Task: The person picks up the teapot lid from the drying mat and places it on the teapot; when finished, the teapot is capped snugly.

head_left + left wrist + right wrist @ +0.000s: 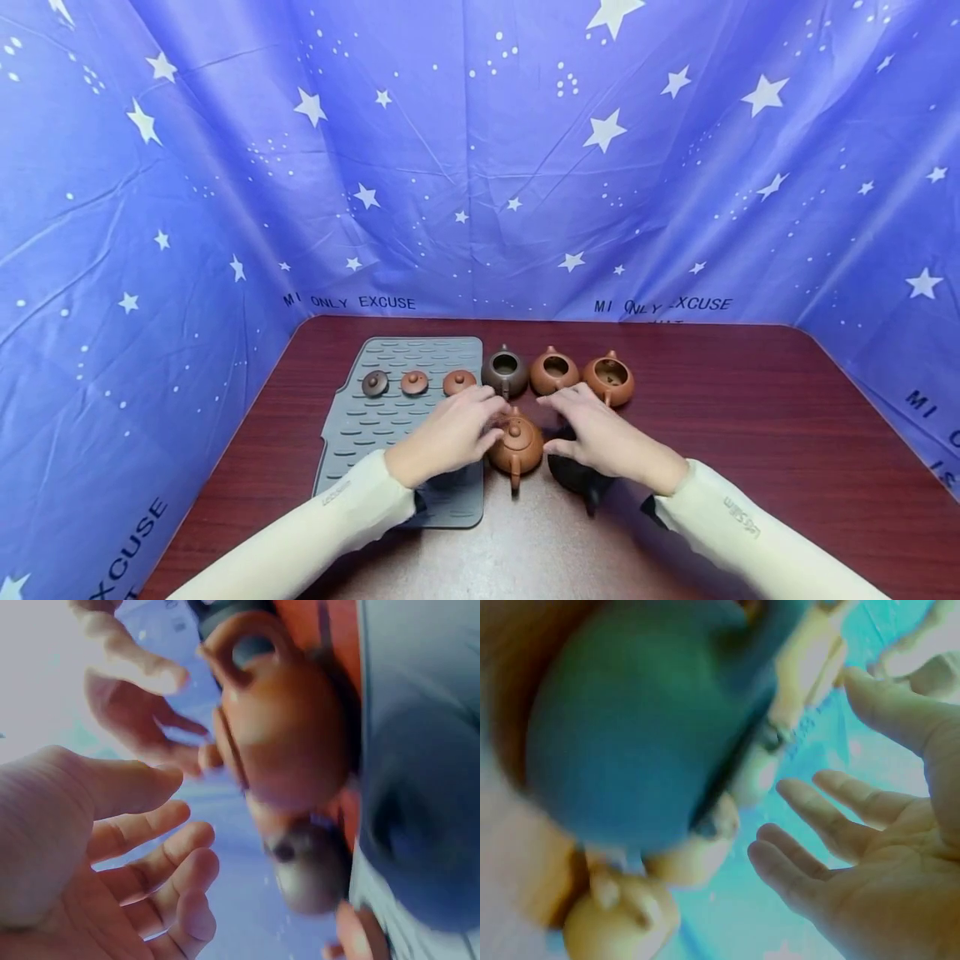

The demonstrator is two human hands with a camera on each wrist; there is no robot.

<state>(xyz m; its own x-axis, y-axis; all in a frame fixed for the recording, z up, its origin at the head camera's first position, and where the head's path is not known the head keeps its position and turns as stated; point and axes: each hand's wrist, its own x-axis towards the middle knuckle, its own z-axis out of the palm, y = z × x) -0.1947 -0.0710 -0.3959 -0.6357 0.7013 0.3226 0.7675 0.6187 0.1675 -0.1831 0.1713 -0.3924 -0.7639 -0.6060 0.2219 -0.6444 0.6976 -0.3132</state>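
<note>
My left hand [452, 435] hovers at the left of a lidded orange-brown teapot [516, 454], fingers loosely bent. The left wrist view shows its thumb and fingers [196, 870] apart, holding nothing. On the other side, my right hand [603, 437] is held above a black teapot [576, 477] and partly hides it. In the right wrist view its fingers [787, 877] are spread, apart from the dark, blurred pot. Behind the hands stand three lidless teapots: one dark brown [495, 367], one reddish-brown [545, 379] and one orange-brown [624, 387].
A grey ridged mat [405, 354] lies on the left of the dark red table [750, 400]. On it sit a dark lid [375, 384], a brown lid [414, 383] and a reddish lid [458, 382] in a row. Blue star-patterned cloth [465, 167] surrounds the table's back and sides.
</note>
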